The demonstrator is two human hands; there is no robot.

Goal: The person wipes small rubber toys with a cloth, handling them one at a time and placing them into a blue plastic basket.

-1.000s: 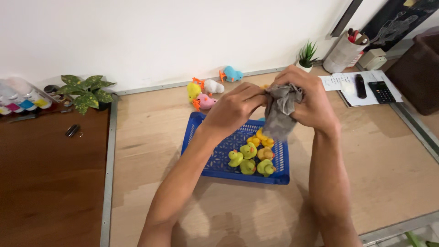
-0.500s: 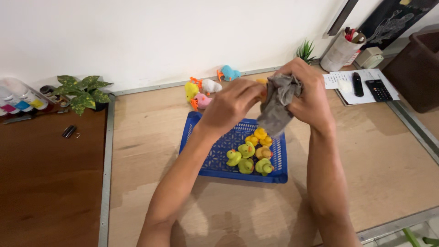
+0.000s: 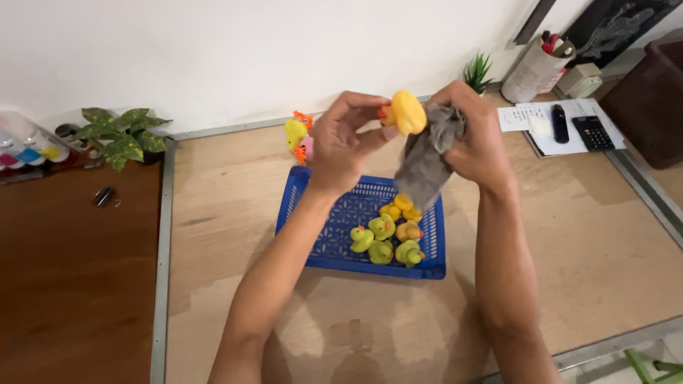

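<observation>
Head view, looking down over both forearms. Left hand point(image 3: 340, 146) raised above the table point(image 3: 228, 235), fingers curled closed round a yellow toy duck point(image 3: 407, 112) with an orange beak, pinched at its lower side and held up near the wall. Right hand point(image 3: 475, 139) just beside it, closed on a bunched grey cloth point(image 3: 427, 158), the loose end hanging down toward the blue basket point(image 3: 334, 227). Cloth touching or very nearly touching the duck's right flank; cannot tell which.

Below the hands, inside the basket's right half, a cluster of small ducks point(image 3: 388, 235), yellow-green and orange-yellow, lying close together. Behind the left hand, on the table by the wall, more toy animals point(image 3: 297, 135), mostly hidden by the wrist. Far left, a leafy potted plant point(image 3: 121, 135); far right, a small spiky plant point(image 3: 477, 71), a paper sheet point(image 3: 541, 117) and a calculator point(image 3: 593, 133).

For wiping well, probably: keep the pinch light and low on the duck so most of the body stays exposed; turn the toy a little at a time against the cloth rather than dragging the cloth around; keep a fresh fold of cloth under the fingertips; work over the basket so a slip lands among the others.
</observation>
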